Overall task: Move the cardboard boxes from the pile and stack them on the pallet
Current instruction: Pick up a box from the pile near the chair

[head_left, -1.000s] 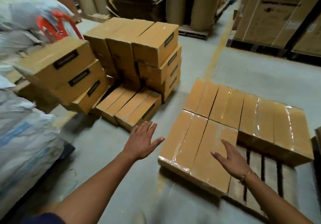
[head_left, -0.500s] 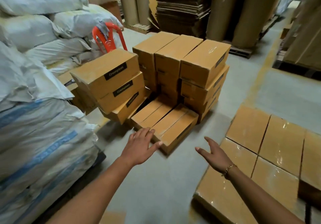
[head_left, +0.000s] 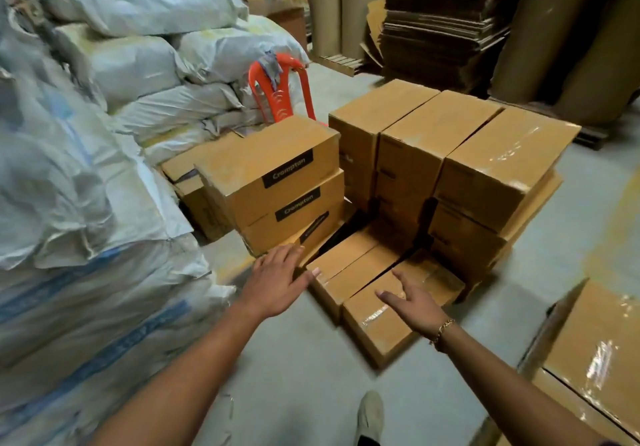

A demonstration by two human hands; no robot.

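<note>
A pile of brown cardboard boxes (head_left: 450, 155) stands on the floor ahead, several stacked high at the back and right. Three Crompton-labelled boxes (head_left: 277, 182) lean in a stack on the left. Low boxes lie flat at the front; the nearest one (head_left: 377, 328) is taped. My left hand (head_left: 277, 283) is spread, fingers straight, at the left corner of the low boxes. My right hand (head_left: 415, 303) hovers open over the nearest low box, holding nothing. Taped boxes on the pallet (head_left: 595, 359) show at the lower right.
White woven sacks (head_left: 86, 203) are heaped high along the left. A red plastic chair (head_left: 277, 96) stands behind the pile. Flattened cardboard sheets (head_left: 443, 26) and tall brown rolls (head_left: 568, 37) fill the back. My shoe (head_left: 370, 414) is on the grey concrete floor.
I have turned left and moved closer to the pile. Both hands have travelled from over the pallet boxes to the low front boxes of the pile.
</note>
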